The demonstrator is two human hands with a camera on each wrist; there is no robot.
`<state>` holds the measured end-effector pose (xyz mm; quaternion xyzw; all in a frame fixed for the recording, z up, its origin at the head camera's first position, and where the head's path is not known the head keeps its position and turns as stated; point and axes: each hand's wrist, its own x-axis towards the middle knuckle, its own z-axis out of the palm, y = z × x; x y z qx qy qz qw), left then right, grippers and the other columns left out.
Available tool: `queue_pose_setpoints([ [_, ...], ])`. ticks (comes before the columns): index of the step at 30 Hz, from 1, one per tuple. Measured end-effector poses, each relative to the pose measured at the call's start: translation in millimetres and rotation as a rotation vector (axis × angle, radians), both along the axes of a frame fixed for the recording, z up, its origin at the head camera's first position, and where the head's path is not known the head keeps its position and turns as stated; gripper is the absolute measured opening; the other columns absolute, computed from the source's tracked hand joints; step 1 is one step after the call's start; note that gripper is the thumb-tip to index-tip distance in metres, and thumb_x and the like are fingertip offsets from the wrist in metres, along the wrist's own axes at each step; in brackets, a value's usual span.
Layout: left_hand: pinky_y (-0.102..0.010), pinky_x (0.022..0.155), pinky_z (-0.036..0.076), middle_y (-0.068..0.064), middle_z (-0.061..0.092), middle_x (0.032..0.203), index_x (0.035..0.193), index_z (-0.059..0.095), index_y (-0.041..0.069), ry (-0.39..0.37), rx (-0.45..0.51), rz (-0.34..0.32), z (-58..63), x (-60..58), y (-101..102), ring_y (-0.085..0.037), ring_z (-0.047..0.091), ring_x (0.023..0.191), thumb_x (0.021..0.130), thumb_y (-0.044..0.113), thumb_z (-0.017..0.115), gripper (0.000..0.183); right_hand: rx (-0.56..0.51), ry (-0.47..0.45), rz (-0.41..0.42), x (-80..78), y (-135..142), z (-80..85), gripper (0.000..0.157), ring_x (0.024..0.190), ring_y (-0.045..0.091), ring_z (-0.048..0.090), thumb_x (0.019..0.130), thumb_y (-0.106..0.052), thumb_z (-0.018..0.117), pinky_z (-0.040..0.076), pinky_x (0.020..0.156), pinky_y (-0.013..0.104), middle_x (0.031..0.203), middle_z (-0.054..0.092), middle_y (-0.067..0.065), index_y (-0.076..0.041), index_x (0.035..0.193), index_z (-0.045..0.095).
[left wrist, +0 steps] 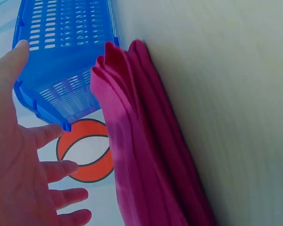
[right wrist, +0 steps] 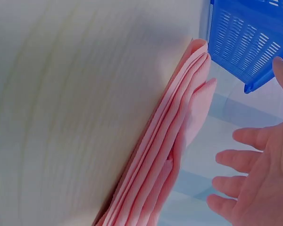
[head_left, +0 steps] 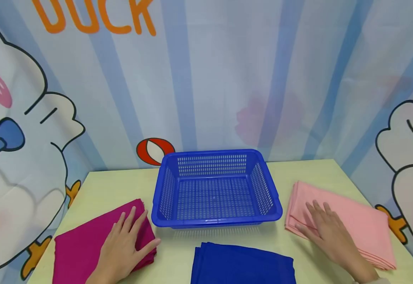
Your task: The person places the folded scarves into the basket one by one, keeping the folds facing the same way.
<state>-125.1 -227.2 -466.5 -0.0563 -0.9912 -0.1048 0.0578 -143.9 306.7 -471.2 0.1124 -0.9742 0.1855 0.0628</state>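
Note:
On the left of the table lies a folded magenta cloth [head_left: 82,244]. My left hand [head_left: 122,244] is spread over its right part, and the left wrist view shows a gap between the fingers and the cloth's folded layers [left wrist: 137,127]. A folded pink cloth [head_left: 363,225] lies on the right, with my right hand [head_left: 329,234] spread above its near left part. In the right wrist view that hand is also apart from the stacked pink folds [right wrist: 170,136]. Between them, near the front, sits a folded dark blue cloth [head_left: 243,264], its near end cut off by the frame.
A blue plastic basket [head_left: 217,223] with perforated walls stands at the middle back of the pale table [head_left: 121,185], its inside bare. Behind the table hangs a striped blue and white backdrop [head_left: 220,79] printed with cartoon ducks, which continues along both sides.

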Motion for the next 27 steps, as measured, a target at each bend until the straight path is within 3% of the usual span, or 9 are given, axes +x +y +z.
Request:
queue_pose_setpoints([
  [7, -0.070, 0.106, 0.030, -0.021, 0.031, 0.158, 0.154, 0.039, 0.014, -0.031, 0.020, 0.002, -1.2, 2.1, 7.8, -0.050, 0.023, 0.143, 0.084, 0.076, 0.054, 0.095, -0.031, 0.015, 0.028, 3.4, 0.6, -1.0, 0.071, 0.143, 0.053, 0.018, 0.101, -0.044, 0.055, 0.009, 0.118, 0.060, 0.152, 0.031, 0.034, 0.007, 0.148, 0.039],
  [13, -0.071, 0.099, 0.038, -0.017, 0.033, 0.157, 0.150, 0.047, 0.014, -0.073, 0.024, 0.016, -2.3, 3.4, 13.8, -0.046, 0.031, 0.139, 0.080, 0.080, 0.055, 0.097, -0.032, 0.082, 0.029, 5.8, 0.1, -3.5, 0.064, 0.136, 0.054, 0.033, 0.098, -0.039, 0.063, 0.027, 0.108, 0.066, 0.143, 0.046, 0.032, 0.008, 0.140, 0.050],
  [18, -0.067, 0.096, 0.044, -0.017, 0.041, 0.150, 0.145, 0.054, 0.012, -0.092, 0.034, 0.021, -1.6, 5.4, 18.3, -0.041, 0.039, 0.132, 0.078, 0.081, 0.056, 0.096, -0.066, 0.095, 0.036, 8.6, -1.3, -7.7, 0.057, 0.132, 0.052, 0.039, 0.096, -0.034, 0.066, 0.033, 0.101, 0.068, 0.137, 0.053, 0.030, 0.006, 0.135, 0.056],
  [23, -0.057, 0.090, 0.053, -0.013, 0.047, 0.141, 0.142, 0.056, 0.012, -0.154, 0.120, 0.051, 2.7, 5.7, 26.5, -0.033, 0.045, 0.122, 0.076, 0.080, 0.060, 0.095, -0.116, 0.176, 0.081, 10.5, -4.2, -7.9, 0.040, 0.122, 0.044, 0.050, 0.092, -0.024, 0.072, 0.039, 0.096, 0.062, 0.128, 0.060, 0.023, 0.001, 0.123, 0.066],
  [27, -0.043, 0.079, 0.057, -0.008, 0.053, 0.122, 0.141, 0.058, 0.013, -0.221, 0.187, 0.055, 4.8, 6.4, 31.7, -0.025, 0.049, 0.107, 0.075, 0.077, 0.065, 0.092, -0.153, 0.114, 0.082, 11.9, -8.9, -5.7, 0.031, 0.115, 0.038, 0.055, 0.094, -0.022, 0.071, 0.044, 0.092, 0.058, 0.120, 0.063, 0.015, -0.001, 0.115, 0.070],
])
